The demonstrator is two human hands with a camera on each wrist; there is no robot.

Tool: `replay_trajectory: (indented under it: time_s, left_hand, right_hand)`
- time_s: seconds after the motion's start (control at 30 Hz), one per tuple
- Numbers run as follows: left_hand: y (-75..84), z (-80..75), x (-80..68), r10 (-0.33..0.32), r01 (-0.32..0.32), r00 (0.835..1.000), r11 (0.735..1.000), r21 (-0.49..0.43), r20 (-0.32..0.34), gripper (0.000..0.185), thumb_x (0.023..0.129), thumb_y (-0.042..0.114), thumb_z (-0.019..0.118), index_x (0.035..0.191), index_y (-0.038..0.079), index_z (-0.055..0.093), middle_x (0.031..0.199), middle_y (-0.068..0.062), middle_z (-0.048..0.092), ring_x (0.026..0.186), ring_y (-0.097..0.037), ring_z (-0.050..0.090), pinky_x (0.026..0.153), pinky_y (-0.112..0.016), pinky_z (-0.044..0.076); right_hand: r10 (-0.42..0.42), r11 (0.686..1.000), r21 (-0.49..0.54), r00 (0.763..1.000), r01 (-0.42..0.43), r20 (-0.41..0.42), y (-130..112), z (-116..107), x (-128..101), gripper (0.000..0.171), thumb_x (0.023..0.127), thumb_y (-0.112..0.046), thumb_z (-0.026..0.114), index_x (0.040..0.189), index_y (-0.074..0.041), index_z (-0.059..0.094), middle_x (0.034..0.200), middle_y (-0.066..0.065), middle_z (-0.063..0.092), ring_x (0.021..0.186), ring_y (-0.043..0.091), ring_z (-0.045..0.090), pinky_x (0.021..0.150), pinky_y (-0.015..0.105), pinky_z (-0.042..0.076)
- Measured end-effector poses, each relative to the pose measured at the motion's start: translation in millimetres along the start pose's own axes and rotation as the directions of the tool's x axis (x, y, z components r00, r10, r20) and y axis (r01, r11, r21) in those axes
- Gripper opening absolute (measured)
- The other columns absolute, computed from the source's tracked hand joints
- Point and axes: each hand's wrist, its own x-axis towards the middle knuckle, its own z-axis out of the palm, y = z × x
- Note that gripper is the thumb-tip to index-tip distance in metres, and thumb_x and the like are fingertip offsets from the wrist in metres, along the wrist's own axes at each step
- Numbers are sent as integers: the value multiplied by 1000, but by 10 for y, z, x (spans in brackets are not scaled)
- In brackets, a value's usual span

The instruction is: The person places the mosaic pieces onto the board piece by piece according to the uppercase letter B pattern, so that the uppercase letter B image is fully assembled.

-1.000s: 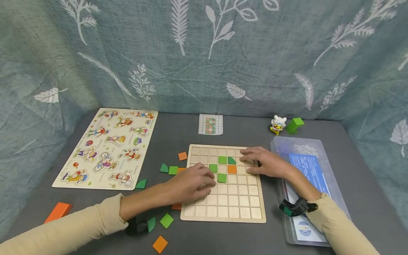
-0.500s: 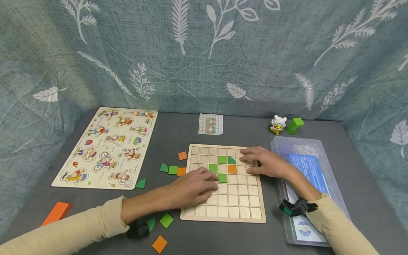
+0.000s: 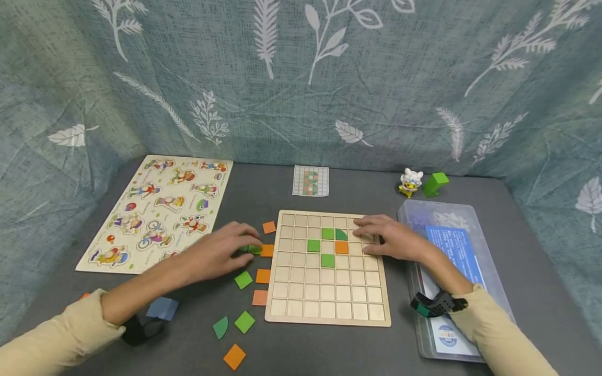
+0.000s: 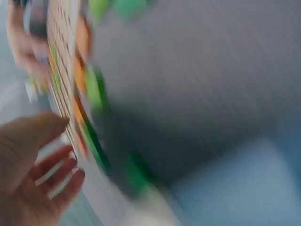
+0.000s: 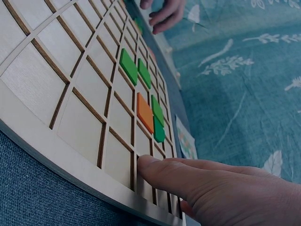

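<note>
My left hand (image 3: pixel 216 255) is left of the wooden grid board (image 3: pixel 343 295), over small tiles on the dark table. Its fingertips overlap a green square tile (image 3: pixel 254 250) beside an orange tile (image 3: pixel 266 250). In the left wrist view, blurred, the fingers (image 4: pixel 54 172) spread loosely with nothing between them. My right hand (image 3: pixel 392 239) rests its fingers on the board's right edge; in the right wrist view a straight fingertip (image 5: pixel 148 164) touches the grid. Several green tiles, an orange square (image 3: pixel 341 247) and a green quarter-round (image 3: pixel 340 234) sit in the board's cells.
Loose green and orange tiles (image 3: pixel 234 357) lie left of the board. A picture puzzle board (image 3: pixel 188 180) is farther left, and a small pattern card (image 3: pixel 311 181) behind. On the right are a plastic case (image 3: pixel 458 256), a figurine (image 3: pixel 411 183) and a green block (image 3: pixel 435 185).
My left hand has moved left off the board to the loose tiles, uncovering the board's left side, and a blue block shows near that wrist. My right hand has stayed put.
</note>
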Motion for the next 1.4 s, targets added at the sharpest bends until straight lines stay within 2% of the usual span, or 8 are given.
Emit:
replay_trajectory:
  time_s: [0.07, 0.17, 0.3, 0.57, 0.93, 1.07, 1.23, 1.4]
  left_hand:
    - [-213, -101, -80, -41, 43, 998, 998, -34, 51, 28, 90, 17, 69, 118, 12, 68, 120, -4, 61, 109, -22, 58, 86, -40, 51]
    - [-446, -166, -134, -52, 69, 990, 990, -124, 134, 36, 89, 22, 70, 124, 13, 65, 121, -3, 59, 106, -19, 57, 84, -34, 51]
    - [-555, -129, -71, -27, 66, 982, 975, -210, 185, 41, 87, 26, 72, 126, 14, 64, 119, -4, 56, 96, -13, 52, 76, -25, 47]
    - [-514, -104, 107, -41, 76, 980, 982, -175, 194, 34, 84, 22, 76, 117, 14, 69, 107, -3, 56, 90, -11, 53, 75, -26, 47]
    - [-456, -132, 113, -68, 97, 977, 986, -133, 202, 34, 84, 23, 76, 117, 16, 69, 108, -2, 57, 88, -11, 53, 75, -28, 46]
    - [-407, -145, 107, -61, 73, 979, 996, -59, 194, 33, 84, 24, 75, 116, 16, 69, 107, -1, 59, 89, -10, 55, 76, -30, 47]
    - [-370, -211, 114, -33, 29, 982, 999, 26, 185, 21, 84, 22, 75, 104, 16, 72, 96, 1, 60, 77, -8, 53, 67, -26, 45]
    - [-323, -291, 228, -20, 19, 991, 1000, 12, 134, 18, 85, 19, 74, 102, 15, 72, 95, 0, 59, 75, -8, 54, 65, -24, 46]
  right_hand:
    - [13, 1000, 3, 1000, -13, 6, -6, -13, 5, 40, 88, -18, 71, 126, -7, 64, 143, 17, 51, 134, 40, 43, 105, 57, 38]
    - [27, 1000, 3, 999, -27, 19, -14, -25, 0, 40, 88, -18, 70, 126, -7, 64, 144, 17, 50, 135, 41, 42, 105, 57, 38]
    - [35, 999, 13, 999, -35, 33, -28, -23, -2, 40, 89, -18, 69, 127, -7, 63, 145, 17, 49, 135, 41, 40, 105, 58, 38]
    - [19, 999, 31, 1000, -20, 24, -41, -19, 13, 40, 89, -16, 69, 127, -6, 64, 145, 18, 49, 135, 41, 40, 105, 57, 38]
    - [17, 999, 30, 1000, -18, 18, -39, -22, 8, 39, 89, -16, 69, 126, -6, 64, 144, 18, 50, 135, 41, 41, 106, 58, 37]
    - [13, 1000, 24, 1000, -14, 14, -41, -23, 10, 39, 88, -16, 69, 126, -6, 64, 144, 18, 50, 135, 42, 41, 106, 58, 37]
    - [15, 999, 31, 1000, -16, 20, -40, -14, 22, 40, 89, -17, 69, 127, -6, 64, 144, 18, 50, 135, 41, 41, 106, 57, 38]
    - [8, 1000, 29, 1000, -8, 14, -38, -26, 7, 40, 88, -16, 70, 126, -6, 64, 143, 19, 50, 134, 42, 42, 105, 57, 39]
